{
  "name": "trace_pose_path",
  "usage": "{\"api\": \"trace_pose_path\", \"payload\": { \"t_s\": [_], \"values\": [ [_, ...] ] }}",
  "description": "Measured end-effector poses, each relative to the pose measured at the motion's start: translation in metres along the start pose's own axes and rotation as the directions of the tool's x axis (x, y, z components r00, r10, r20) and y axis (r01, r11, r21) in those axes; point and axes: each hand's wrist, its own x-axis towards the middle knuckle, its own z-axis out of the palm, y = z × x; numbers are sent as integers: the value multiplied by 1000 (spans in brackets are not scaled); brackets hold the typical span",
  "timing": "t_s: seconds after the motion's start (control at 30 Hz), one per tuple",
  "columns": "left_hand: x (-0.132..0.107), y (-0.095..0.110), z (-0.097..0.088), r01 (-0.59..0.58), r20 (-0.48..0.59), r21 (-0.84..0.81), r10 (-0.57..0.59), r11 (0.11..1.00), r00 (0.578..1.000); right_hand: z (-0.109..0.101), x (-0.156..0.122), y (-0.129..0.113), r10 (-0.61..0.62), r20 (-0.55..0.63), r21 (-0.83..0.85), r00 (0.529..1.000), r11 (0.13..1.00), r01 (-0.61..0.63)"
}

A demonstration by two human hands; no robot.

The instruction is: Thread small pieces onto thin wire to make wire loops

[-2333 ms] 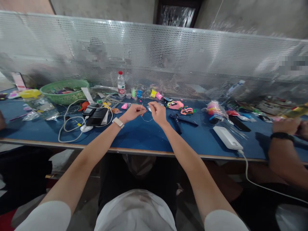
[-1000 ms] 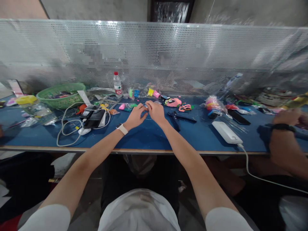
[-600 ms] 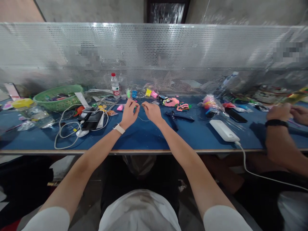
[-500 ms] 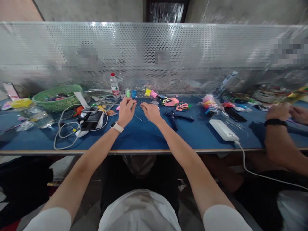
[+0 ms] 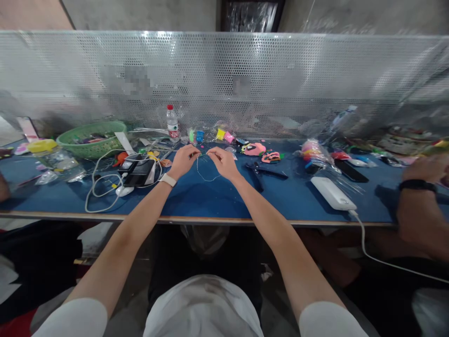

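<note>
Over the middle of the blue table, my left hand (image 5: pixel 184 161) and my right hand (image 5: pixel 224 163) face each other with fingers pinched. A thin pale string (image 5: pixel 206 180) hangs in a loop between them, both ends meeting the fingertips. Whether it is thread or fine wire cannot be told. Just right of my right hand lie dark-handled pliers (image 5: pixel 258 173). Beyond them are a pink modelled figure (image 5: pixel 253 149) and a pink-and-black striped piece (image 5: pixel 271 157). Small yellow (image 5: pixel 220 134) and blue packets (image 5: pixel 199 136) sit behind my hands.
On the left are a green basket (image 5: pixel 94 150), a yellow-lidded jar (image 5: pixel 58 161) and a black device (image 5: pixel 138 172) with white cable. A red-capped bottle (image 5: pixel 172 124) stands near the perforated metal screen (image 5: pixel 210 65). Rightward lie a white power bank (image 5: pixel 332 193), a phone (image 5: pixel 351 171) and a co-worker's hand (image 5: pixel 424 169).
The view has shifted slightly, so the table's contents sit further right. The string's loop shows more clearly between my hands, which remain pinched close together. The co-worker's hand at right is blurred.
</note>
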Motion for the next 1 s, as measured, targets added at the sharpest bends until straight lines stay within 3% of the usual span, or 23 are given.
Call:
{"api": "trace_pose_path", "payload": {
  "t_s": [0.2, 0.4, 0.5, 0.6, 0.77, 0.9, 1.0],
  "values": [
    [-1, 1, 7, -79, 138, -54, 86, 995, 987, -3, 2, 8, 34, -98, -59, 995, 997, -40],
    [0, 2, 2, -89, 249, -189, 135, 978, 959, -11, 4, 17, 27, -127, -163, 991, 985, -48],
    [0, 2, 0, -71, 265, -180, 118, 981, 957, -13, 5, 19, 26, -120, -178, 992, 983, -47],
    [-3, 6, 0, -77, 215, -32, 82, 997, 973, -12, 4, 20, 37, -124, -199, 992, 978, -62],
    [-11, 25, 6, -24, -52, 205, 35, 979, 998, -6, 1, 20, 56, -195, -251, 979, 962, -105],
    [-14, 39, 19, -56, -15, 261, 62, 964, 998, 1, -2, 17, 59, -203, -266, 977, 957, -113],
    [-16, 41, 33, 35, 35, 272, -46, 962, 998, 7, -3, 11, 51, -171, -263, 984, 960, -96]
  ]
}}
